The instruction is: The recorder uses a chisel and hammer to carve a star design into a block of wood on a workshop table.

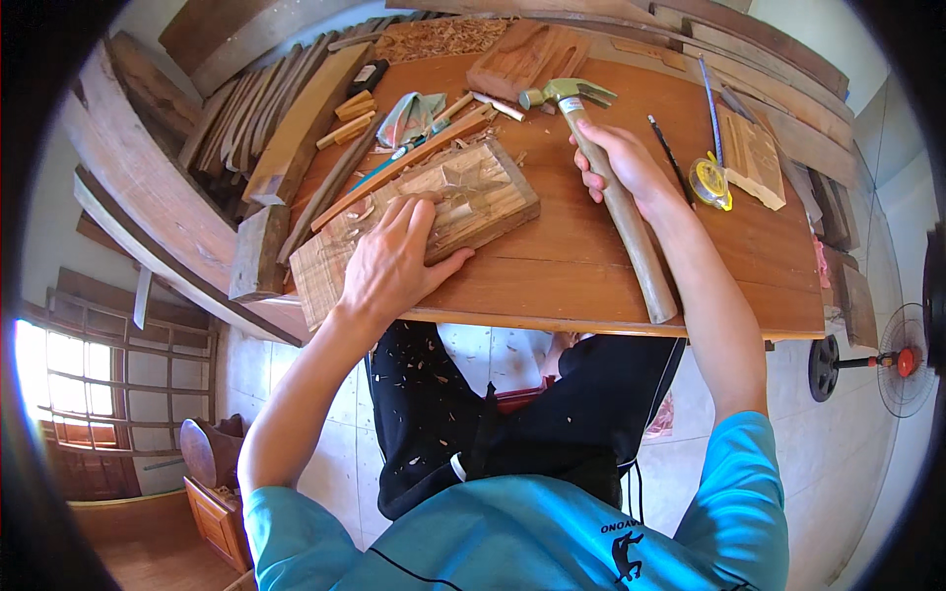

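My left hand lies on a thick wooden block with a rough, chipped carving on its upper face. The thumb reaches along the block's near edge, and the bent fingers press on the top; their tips are partly hidden. To the right, my right hand is wrapped around the wooden handle of a claw hammer. The hammer's head points away from me, above the table and apart from the block. Behind the block lie a long wooden strip, a teal-coloured tool and a crumpled cloth.
Right of the hammer lie a dark pencil, a yellow tape measure and a pale wood block. A carved wooden piece and wood shavings are at the back. Stacked boards flank the table; a fan stands right.
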### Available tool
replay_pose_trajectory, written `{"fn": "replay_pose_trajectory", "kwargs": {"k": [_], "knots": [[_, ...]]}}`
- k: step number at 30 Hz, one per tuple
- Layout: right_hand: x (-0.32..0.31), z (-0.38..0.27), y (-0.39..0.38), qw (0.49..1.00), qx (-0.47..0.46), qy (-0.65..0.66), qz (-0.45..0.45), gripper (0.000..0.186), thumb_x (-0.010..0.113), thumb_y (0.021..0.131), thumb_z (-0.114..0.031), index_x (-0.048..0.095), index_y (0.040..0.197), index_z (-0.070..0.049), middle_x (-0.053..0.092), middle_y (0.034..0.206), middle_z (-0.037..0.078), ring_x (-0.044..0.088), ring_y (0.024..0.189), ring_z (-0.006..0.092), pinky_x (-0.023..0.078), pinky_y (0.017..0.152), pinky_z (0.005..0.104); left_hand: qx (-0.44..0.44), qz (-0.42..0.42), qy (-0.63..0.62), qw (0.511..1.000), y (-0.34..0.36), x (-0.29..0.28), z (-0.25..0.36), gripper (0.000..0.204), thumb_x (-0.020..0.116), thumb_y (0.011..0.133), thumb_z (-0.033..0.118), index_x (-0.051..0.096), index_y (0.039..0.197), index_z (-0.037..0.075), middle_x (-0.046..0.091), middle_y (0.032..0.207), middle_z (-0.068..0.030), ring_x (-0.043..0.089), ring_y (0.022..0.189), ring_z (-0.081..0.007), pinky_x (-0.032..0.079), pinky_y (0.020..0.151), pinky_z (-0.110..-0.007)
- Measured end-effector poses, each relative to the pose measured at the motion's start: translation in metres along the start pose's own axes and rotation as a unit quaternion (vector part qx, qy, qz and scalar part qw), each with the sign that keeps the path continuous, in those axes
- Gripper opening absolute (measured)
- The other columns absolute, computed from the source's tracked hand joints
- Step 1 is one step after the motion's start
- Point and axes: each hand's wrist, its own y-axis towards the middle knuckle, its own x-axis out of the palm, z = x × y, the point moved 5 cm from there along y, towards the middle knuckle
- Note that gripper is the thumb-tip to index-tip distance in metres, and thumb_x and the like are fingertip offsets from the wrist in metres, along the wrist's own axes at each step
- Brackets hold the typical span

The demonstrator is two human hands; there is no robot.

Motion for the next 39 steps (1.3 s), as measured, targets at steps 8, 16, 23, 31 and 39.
{"fn": "replay_pose_trajectory", "kwargs": {"k": [8, 16, 23, 31, 39], "knots": [[0.0, 0.003, 0.001, 1.0, -0.009, 0.009, -0.022, 0.037, 0.054, 0.106, -0.042, 0.054, 0.105, -0.004, 0.058, 0.072, 0.002, 0.055, 0.053, 0.0106, 0.046, 0.047, 0.0308, -0.013, -0.001, -0.005, 1.0, 0.003, 0.0, 0.005, 0.066, 0.083, 0.081, 0.048, 0.055, 0.119, 0.001, 0.063, 0.113, -0.0209, 0.063, 0.109, -0.04, 0.054, 0.091, -0.047], [0.001, 0.005, 0.002, 0.999, 0.001, 0.017, -0.036, 0.036, 0.055, 0.105, -0.042, 0.054, 0.103, -0.005, 0.057, 0.072, 0.002, 0.055, 0.054, 0.0106, 0.047, 0.047, 0.0307, 0.016, -0.012, -0.003, 1.0, 0.007, -0.003, 0.006, 0.068, 0.084, 0.082, 0.047, 0.05, 0.115, -0.002, 0.057, 0.113, -0.0228, 0.06, 0.108, -0.0416, 0.051, 0.093, -0.047], [-0.001, 0.002, 0.001, 1.0, -0.002, 0.005, -0.027, 0.034, 0.055, 0.105, -0.041, 0.056, 0.1, -0.007, 0.058, 0.074, 0.002, 0.055, 0.056, 0.0111, 0.047, 0.05, 0.0312, -0.067, -0.043, -0.089, 0.993, 0.007, -0.022, -0.003, 0.071, 0.079, 0.086, 0.052, 0.05, 0.128, 0.001, 0.063, 0.114, -0.0224, 0.062, 0.112, -0.0391, 0.047, 0.097, -0.047], [0.001, 0.005, -0.003, 1.0, -0.001, -0.01, -0.02, 0.039, 0.055, 0.105, -0.044, 0.056, 0.106, -0.005, 0.057, 0.073, 0.0, 0.052, 0.053, 0.0076, 0.045, 0.047, 0.0272, -0.07, -0.059, -0.033, 0.995, -0.009, -0.017, 0.009, 0.069, 0.077, 0.088, 0.049, 0.051, 0.128, 0.0, 0.062, 0.116, -0.0256, 0.061, 0.11, -0.0445, 0.047, 0.097, -0.049], [0.001, 0.004, -0.001, 1.0, -0.001, -0.018, -0.025, 0.039, 0.058, 0.104, -0.044, 0.057, 0.103, -0.005, 0.058, 0.074, 0.001, 0.054, 0.054, 0.0091, 0.047, 0.048, 0.0288, -0.05, -0.03, -0.038, 0.998, 0.001, -0.009, -0.004, 0.067, 0.083, 0.081, 0.039, 0.048, 0.12, -0.003, 0.059, 0.108, -0.0226, 0.058, 0.108, -0.0416, 0.047, 0.094, -0.048]]}}
